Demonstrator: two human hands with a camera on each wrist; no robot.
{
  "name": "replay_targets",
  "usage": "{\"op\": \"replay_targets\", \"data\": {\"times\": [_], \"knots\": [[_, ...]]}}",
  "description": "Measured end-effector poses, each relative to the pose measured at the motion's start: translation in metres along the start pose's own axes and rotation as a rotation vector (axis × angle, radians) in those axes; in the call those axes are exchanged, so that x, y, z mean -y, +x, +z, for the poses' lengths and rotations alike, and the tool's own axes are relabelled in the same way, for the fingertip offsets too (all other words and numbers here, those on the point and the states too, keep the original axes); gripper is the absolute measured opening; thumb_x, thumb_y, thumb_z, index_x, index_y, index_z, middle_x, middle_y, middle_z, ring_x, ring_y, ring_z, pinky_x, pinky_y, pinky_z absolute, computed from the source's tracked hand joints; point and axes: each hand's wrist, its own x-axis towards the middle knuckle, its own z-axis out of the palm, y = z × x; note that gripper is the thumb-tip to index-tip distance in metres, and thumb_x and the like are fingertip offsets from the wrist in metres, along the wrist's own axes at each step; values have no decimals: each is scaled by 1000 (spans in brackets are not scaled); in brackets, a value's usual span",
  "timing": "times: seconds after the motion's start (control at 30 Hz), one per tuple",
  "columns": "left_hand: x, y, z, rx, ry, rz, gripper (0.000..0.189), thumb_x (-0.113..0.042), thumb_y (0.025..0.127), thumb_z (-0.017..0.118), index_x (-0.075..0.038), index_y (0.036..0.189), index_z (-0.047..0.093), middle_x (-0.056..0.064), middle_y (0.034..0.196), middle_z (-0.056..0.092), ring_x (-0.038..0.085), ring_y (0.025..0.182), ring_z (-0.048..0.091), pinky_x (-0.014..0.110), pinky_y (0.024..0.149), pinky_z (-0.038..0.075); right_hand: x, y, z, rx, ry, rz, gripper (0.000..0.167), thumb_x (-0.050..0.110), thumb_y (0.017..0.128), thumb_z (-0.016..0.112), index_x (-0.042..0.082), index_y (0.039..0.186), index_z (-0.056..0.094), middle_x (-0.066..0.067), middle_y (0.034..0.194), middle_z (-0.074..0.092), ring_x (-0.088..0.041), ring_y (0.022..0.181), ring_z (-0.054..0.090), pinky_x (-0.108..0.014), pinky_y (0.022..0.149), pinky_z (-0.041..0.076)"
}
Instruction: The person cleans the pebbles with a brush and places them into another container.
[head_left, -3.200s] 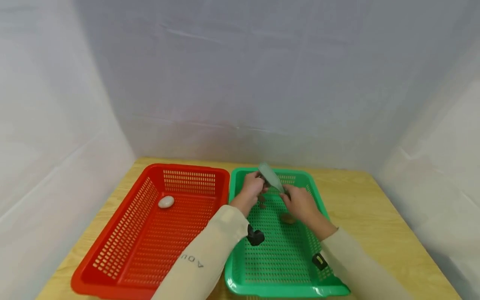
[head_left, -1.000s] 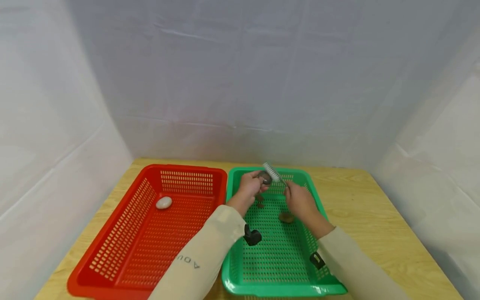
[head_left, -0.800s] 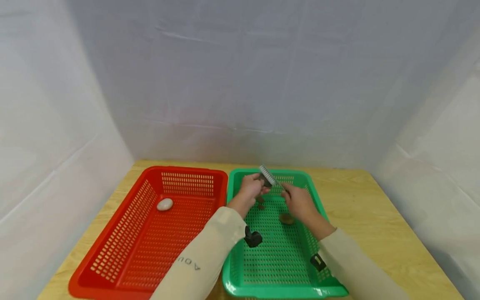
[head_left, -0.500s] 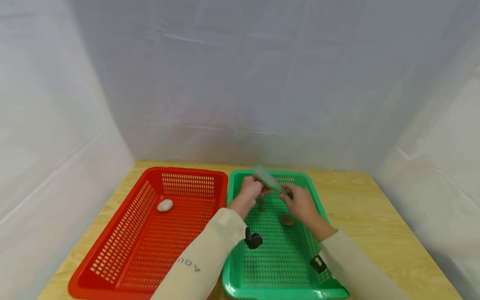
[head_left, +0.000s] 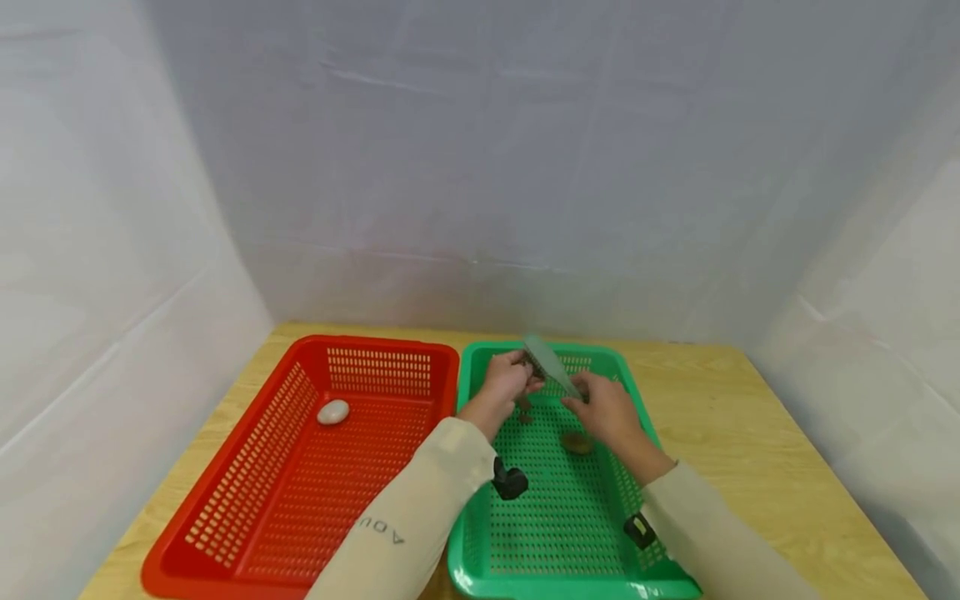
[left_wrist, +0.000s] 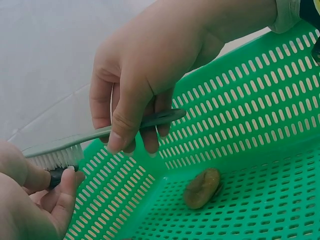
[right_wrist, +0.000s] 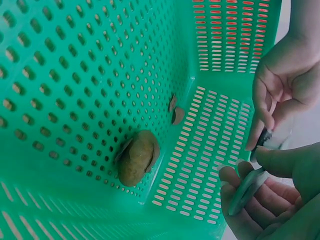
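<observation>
Over the far end of the green basket (head_left: 555, 587) my left hand (head_left: 504, 382) pinches a dark stone (left_wrist: 58, 177) between thumb and fingers. My right hand (head_left: 607, 410) grips the slim handle of a green brush (head_left: 553, 368). Its white bristles (left_wrist: 57, 159) touch the stone's top in the left wrist view. From above, the brush head hides most of the stone. A brown stone (right_wrist: 139, 159) with flaking crust lies on the green basket's floor, below my right hand. Small brown flakes (right_wrist: 178, 115) lie on the floor near the far wall.
Left of the green basket stands a red basket (head_left: 180, 533), with a white stone (head_left: 333, 412) near its far left corner. Both baskets sit on a wooden table (head_left: 750, 467). Pale sheeting (head_left: 480, 167) closes off the back and sides.
The brush head has swung from bristles showing, beside the stone, to lying over it with its back up; it shifts to and fro. Both hands keep their holds.
</observation>
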Motion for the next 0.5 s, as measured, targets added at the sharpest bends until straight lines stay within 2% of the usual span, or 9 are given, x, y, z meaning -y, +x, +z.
{"op": "replay_targets", "data": {"times": [0.13, 0.3, 0.4, 0.5], "knots": [[1, 2, 0, -17, 3, 10, 43, 4, 99, 43, -1, 141, 49, 25, 121, 61, 13, 71, 63, 25, 69, 57, 1, -1, 2, -2, 15, 24, 28, 16, 90, 71, -1, 111, 64, -16, 95, 71, -22, 71, 65, -35, 56, 51], [1, 3, 3, 2, -3, 5, 45, 5, 99, 44, -1, 143, 46, 26, 127, 58, 20, 82, 68, 24, 70, 58, -1, -3, 2, -64, 25, 45, 29, 16, 90, 71, -2, 112, 63, -17, 92, 72, -25, 72, 67, -37, 57, 53], [2, 3, 2, 3, 6, 11, 42, 4, 99, 44, -2, 140, 50, 21, 115, 64, 20, 79, 68, 28, 72, 58, 0, -2, 2, -76, 22, -11, 33, 15, 90, 71, -2, 117, 62, -17, 93, 72, -27, 76, 67, -41, 60, 54], [4, 3, 0, -22, 70, 22, 35, 6, 96, 46, 1, 128, 60, 14, 92, 66, 16, 66, 61, 31, 65, 55, 1, -1, 4, -57, 31, -98, 32, 13, 89, 71, 0, 117, 63, -14, 88, 71, -23, 71, 65, -38, 59, 52]]}}
